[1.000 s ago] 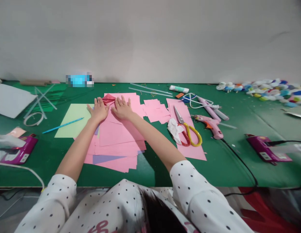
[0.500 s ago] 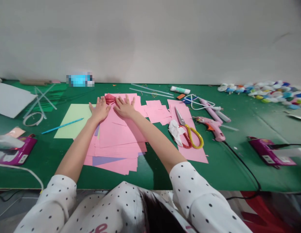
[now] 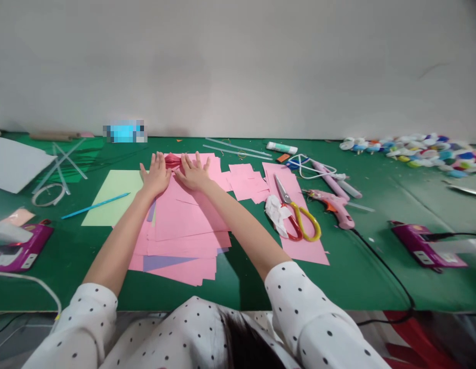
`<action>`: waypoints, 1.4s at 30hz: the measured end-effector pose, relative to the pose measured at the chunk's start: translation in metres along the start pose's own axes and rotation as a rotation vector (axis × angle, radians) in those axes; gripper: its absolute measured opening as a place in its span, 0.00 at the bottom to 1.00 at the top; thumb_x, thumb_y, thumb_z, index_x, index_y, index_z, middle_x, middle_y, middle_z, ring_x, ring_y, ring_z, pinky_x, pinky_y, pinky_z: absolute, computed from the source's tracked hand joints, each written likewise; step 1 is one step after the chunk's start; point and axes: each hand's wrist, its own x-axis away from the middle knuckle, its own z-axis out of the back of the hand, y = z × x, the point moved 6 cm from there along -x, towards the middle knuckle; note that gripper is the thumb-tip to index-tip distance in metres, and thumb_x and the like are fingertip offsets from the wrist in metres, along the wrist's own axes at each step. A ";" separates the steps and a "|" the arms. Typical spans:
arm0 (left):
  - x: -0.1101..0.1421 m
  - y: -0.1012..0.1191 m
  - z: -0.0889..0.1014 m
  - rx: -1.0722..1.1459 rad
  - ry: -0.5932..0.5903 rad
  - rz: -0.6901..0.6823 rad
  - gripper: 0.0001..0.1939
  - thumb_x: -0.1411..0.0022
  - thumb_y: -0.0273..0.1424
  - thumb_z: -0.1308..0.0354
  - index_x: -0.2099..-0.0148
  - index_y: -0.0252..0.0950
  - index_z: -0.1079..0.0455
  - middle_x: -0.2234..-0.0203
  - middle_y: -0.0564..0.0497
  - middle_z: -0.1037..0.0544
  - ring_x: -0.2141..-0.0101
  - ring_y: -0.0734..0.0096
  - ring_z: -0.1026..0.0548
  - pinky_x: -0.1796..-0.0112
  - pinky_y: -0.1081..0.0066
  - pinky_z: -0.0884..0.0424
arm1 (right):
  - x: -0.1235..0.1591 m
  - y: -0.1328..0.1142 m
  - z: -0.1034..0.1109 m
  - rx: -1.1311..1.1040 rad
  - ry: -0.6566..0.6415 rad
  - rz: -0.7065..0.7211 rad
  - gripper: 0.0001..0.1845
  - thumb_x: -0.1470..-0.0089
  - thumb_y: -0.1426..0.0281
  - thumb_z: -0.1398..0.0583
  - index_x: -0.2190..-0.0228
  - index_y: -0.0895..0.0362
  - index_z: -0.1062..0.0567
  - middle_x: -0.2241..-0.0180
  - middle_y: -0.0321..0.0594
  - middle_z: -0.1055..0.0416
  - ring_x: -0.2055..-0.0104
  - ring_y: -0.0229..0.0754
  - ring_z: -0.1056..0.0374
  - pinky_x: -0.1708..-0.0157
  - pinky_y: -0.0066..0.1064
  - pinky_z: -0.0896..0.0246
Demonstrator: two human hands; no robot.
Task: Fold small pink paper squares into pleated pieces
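A small pleated red paper piece [image 3: 172,161] lies at the far end of a pile of pink paper sheets [image 3: 191,215]. My left hand [image 3: 156,177] rests palm down at its left side, fingers stretched forward. From the right, my right hand [image 3: 195,171] presses flat beside the same piece with spread fingers. Both palms cover parts of the pleated paper's ends. Purple paper [image 3: 168,262] peeks out from within the pile. A light green sheet [image 3: 110,197] lies left of the pile, with a blue pencil [image 3: 95,205] across it.
To the right are small pink paper pieces [image 3: 245,182], scissors [image 3: 309,223] with yellow and red handles, a pink glue gun [image 3: 337,205] and a glue stick [image 3: 282,148]. Colourful bottle caps [image 3: 426,151] lie far right. Purple boxes [image 3: 424,243] with cables stand at both sides.
The whole view has shifted slightly, so the table sits a little lower in the picture. Both hands stay flat at the pleated paper, with barely any change in their pose.
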 end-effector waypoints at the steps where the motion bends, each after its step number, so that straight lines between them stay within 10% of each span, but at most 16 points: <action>1: -0.001 0.001 0.000 0.002 -0.008 -0.006 0.36 0.29 0.39 0.66 0.25 0.31 0.65 0.27 0.40 0.58 0.28 0.54 0.60 0.35 0.36 0.64 | -0.001 -0.001 0.000 -0.011 0.002 -0.001 0.44 0.37 0.46 0.63 0.29 0.57 0.61 0.26 0.39 0.66 0.25 0.62 0.80 0.35 0.69 0.87; 32: -0.003 0.015 -0.005 0.046 -0.081 -0.103 0.36 0.29 0.36 0.64 0.25 0.39 0.72 0.27 0.46 0.62 0.28 0.58 0.59 0.35 0.37 0.68 | -0.005 -0.005 0.005 -0.058 0.071 0.012 0.45 0.38 0.42 0.69 0.29 0.55 0.64 0.26 0.42 0.69 0.25 0.51 0.79 0.34 0.66 0.88; 42: 0.036 0.010 0.010 0.034 -0.074 -0.191 0.37 0.29 0.43 0.60 0.25 0.34 0.61 0.27 0.39 0.58 0.28 0.55 0.57 0.33 0.44 0.61 | 0.073 0.002 0.026 0.027 -0.006 0.239 0.55 0.45 0.35 0.54 0.29 0.56 0.55 0.27 0.44 0.63 0.25 0.59 0.79 0.35 0.66 0.95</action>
